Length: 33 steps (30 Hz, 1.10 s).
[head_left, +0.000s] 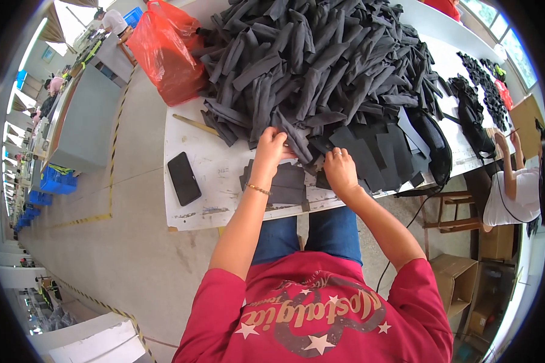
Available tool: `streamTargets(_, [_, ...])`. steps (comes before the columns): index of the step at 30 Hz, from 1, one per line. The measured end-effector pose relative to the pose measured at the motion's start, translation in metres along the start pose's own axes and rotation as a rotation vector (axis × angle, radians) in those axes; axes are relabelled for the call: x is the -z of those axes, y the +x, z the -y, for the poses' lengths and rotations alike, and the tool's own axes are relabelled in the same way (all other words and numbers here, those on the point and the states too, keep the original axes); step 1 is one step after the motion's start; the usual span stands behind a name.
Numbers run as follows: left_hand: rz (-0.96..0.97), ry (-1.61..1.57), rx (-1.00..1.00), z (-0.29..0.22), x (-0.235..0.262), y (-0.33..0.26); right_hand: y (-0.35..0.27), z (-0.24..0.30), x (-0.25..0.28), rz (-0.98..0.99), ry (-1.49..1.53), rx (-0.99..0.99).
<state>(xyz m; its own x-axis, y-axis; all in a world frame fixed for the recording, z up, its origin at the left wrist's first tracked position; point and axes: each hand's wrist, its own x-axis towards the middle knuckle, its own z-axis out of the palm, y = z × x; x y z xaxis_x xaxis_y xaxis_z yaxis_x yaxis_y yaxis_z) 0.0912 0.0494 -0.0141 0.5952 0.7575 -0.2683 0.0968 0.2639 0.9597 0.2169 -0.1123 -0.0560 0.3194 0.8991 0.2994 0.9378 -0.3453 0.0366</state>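
**One folded strip at the heap's near edge**

Step in hand, by my judgement: you were handling a single folded strip (294,140) between the heap (327,66) and the black flat pieces (367,158). Your left hand (270,151) pinched it between thumb and fingers. Your right hand (341,170) sat just beside, fingers curled close together at the flat pieces' left side; I couldn't tell whether they gripped anything. The next move likely called for a second hold on the strip's lower end, keeping its fold in line.

The strip looked dark grey, cloth-like, long and narrow, lightly creased. It slanted down toward your right hand, above the white table (215,193).
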Motion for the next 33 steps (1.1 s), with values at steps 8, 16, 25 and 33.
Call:
streamTargets(8, [0.070, -0.374, 0.000, 0.015, 0.029, -0.020, 0.035, -0.002, 0.064, -0.442, 0.687, -0.163])
streamTargets(16, [-0.094, -0.849, 0.218, 0.007, 0.058, -0.051, 0.023, 0.033, 0.088, -0.238, 1.038, -0.183])
streamTargets(25, [-0.192, -0.549, 0.056, -0.016, 0.038, -0.069, -0.008, 0.041, 0.095, -0.258, 0.902, 0.118])
streamTargets(33, [-0.068, -0.787, -0.046, -0.007, 0.041, -0.065, -0.024, 0.058, 0.111, -0.130, 0.902, 0.069])
